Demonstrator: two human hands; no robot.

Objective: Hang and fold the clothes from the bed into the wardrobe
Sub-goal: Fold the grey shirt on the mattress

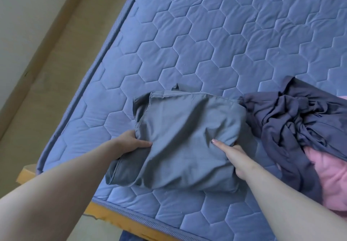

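Observation:
A folded grey garment [180,137] lies near the front corner of the blue quilted mattress [206,34]. My left hand [131,141] grips its left edge, thumb on top and fingers tucked beneath the cloth. My right hand [232,156] holds its right side, thumb laid on top and fingers hidden under the fold. To the right sits a crumpled dark purple garment [293,120], with a pink garment [330,180] partly under it at the frame's right edge.
The mattress rests on a wooden bed frame [116,220] whose edge shows at the bottom left. A beige floor [37,71] runs along the bed's left side. No wardrobe is in view.

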